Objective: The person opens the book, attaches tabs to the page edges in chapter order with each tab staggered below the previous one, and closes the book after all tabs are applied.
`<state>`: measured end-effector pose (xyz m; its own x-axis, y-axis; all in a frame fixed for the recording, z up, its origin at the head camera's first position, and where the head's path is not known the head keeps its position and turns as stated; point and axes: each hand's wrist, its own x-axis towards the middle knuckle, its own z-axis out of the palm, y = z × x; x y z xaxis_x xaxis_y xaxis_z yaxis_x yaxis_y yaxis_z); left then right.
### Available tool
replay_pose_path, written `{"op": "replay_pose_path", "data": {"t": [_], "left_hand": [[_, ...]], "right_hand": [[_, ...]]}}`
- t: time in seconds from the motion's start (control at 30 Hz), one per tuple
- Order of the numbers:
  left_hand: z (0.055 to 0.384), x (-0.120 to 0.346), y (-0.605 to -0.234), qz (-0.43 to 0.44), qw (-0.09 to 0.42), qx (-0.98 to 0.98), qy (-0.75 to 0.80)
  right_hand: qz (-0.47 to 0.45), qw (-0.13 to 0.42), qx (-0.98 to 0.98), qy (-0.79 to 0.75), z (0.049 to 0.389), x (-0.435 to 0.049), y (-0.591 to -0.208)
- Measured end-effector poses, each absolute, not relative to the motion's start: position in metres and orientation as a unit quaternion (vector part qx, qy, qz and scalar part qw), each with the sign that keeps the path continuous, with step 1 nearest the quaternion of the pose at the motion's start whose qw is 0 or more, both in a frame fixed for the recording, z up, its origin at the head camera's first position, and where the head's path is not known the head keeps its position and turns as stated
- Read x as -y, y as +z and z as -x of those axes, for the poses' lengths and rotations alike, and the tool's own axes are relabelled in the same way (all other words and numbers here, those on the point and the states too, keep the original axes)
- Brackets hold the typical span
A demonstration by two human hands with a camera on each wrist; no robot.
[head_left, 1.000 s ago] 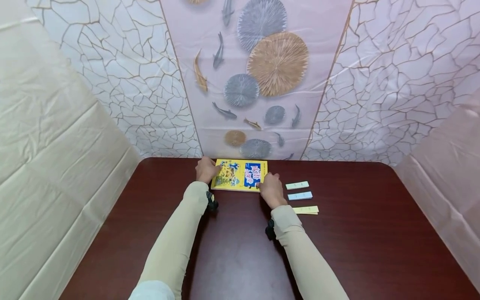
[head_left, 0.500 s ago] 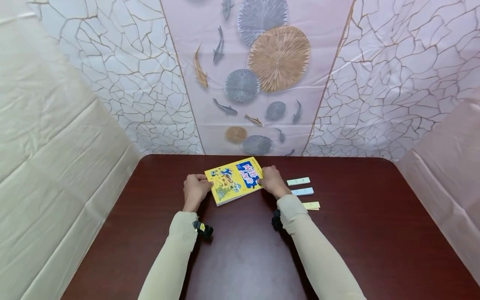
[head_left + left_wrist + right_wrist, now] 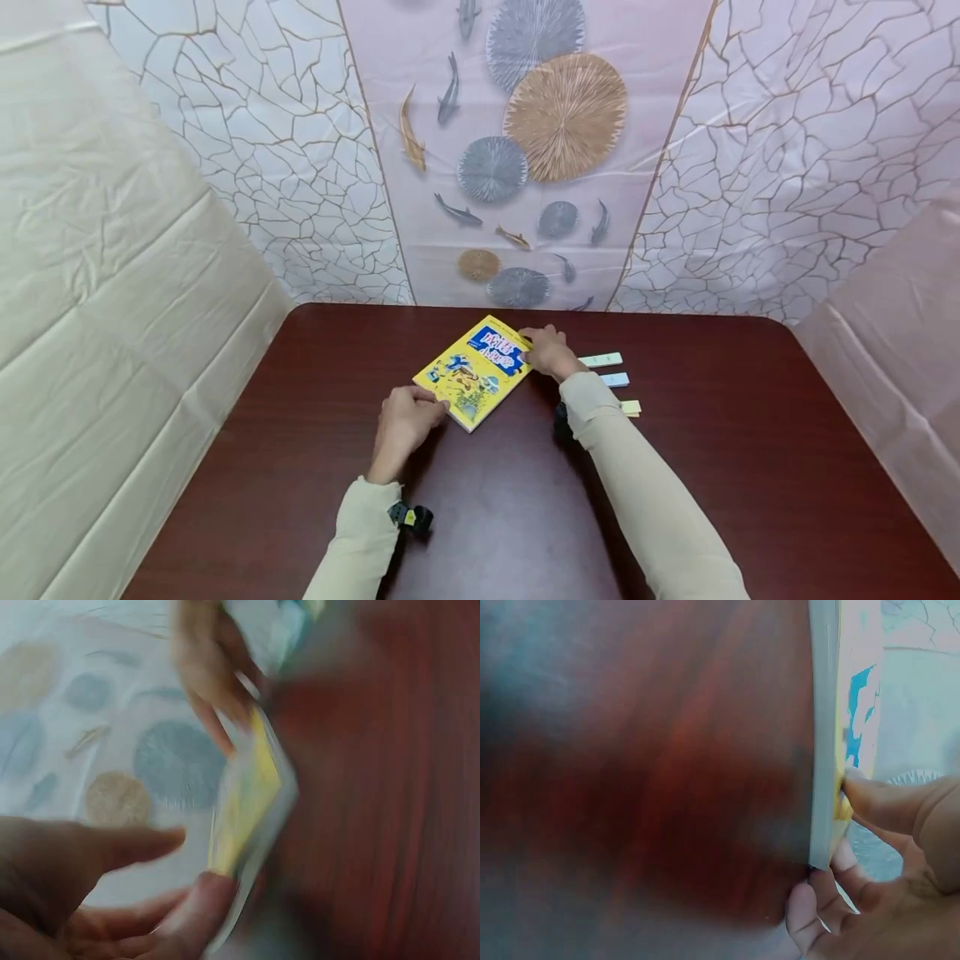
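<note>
A yellow book (image 3: 468, 375) with a blue title panel and cartoon pictures lies slanted at the far middle of the table. My right hand (image 3: 551, 352) grips its right edge; in the right wrist view the thumb (image 3: 885, 802) presses the cover and the fingers curl round the edge from below. My left hand (image 3: 405, 421) is at the near left corner. In the blurred left wrist view, a fingertip (image 3: 214, 889) touches the book's edge, while the thumb stands apart from the cover.
Right of the book lie a green paper strip (image 3: 603, 360), a blue paper strip (image 3: 617, 380) and a yellow paper strip (image 3: 632, 407), partly hidden by my right arm. A patterned cloth wall (image 3: 517, 250) rises behind the dark table (image 3: 750, 467).
The book has turned anticlockwise from lying straight along the far edge to a slant, its left end coming nearer. My left hand has moved nearer with that end; my right hand stays on the book.
</note>
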<state>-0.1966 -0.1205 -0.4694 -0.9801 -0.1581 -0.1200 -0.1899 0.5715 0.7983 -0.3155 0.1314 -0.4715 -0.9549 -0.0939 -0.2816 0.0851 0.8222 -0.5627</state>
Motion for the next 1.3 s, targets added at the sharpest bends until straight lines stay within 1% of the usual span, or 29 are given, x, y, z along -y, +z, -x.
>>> {"op": "replay_pose_path", "data": {"t": [0.1,0.17,0.2,0.27,0.37,0.43,0.53,0.67,0.87,0.97,1.1,1.2,1.3], "left_hand": [[0.210,0.124,-0.468,0.033,-0.023,-0.939,0.341],[0.224,0.125,-0.470,-0.004,-0.031,-0.954,0.298],[0.231,0.126,-0.471,-0.019,-0.024,-0.959,0.283],[0.243,0.125,-0.475,-0.032,0.012,-0.962,0.272],[0.254,0.122,-0.480,-0.039,0.063,-0.960,0.271],[0.256,0.120,-0.481,-0.042,0.075,-0.959,0.272],[0.251,0.114,-0.479,-0.043,0.072,-0.963,0.256],[0.235,0.101,-0.477,-0.054,0.055,-0.974,0.211],[0.209,0.072,-0.481,-0.110,0.003,-0.983,0.147],[0.195,0.059,-0.483,-0.121,-0.021,-0.983,0.136],[0.180,0.049,-0.486,-0.104,-0.022,-0.985,0.136],[0.177,0.045,-0.485,-0.092,-0.015,-0.986,0.141],[0.179,0.045,-0.485,-0.104,-0.018,-0.982,0.155]], "right_hand": [[-0.015,0.113,-0.947,-0.301,0.309,-0.130,-0.475],[-0.028,0.082,-0.948,-0.306,0.304,-0.129,-0.479],[-0.034,0.070,-0.947,-0.311,0.301,-0.129,-0.481],[-0.050,0.061,-0.941,-0.330,0.294,-0.128,-0.483],[-0.077,0.062,-0.921,-0.377,0.282,-0.125,-0.485],[-0.089,0.067,-0.907,-0.406,0.273,-0.121,-0.482],[-0.094,0.079,-0.890,-0.439,0.260,-0.114,-0.477],[-0.083,0.089,-0.878,-0.463,0.240,-0.108,-0.474],[-0.048,0.096,-0.886,-0.452,0.218,-0.115,-0.471],[-0.036,0.094,-0.897,-0.429,0.211,-0.119,-0.472],[-0.027,0.090,-0.907,-0.411,0.199,-0.119,-0.478],[-0.025,0.084,-0.907,-0.412,0.193,-0.120,-0.482],[-0.023,0.076,-0.905,-0.419,0.189,-0.119,-0.484]]}}
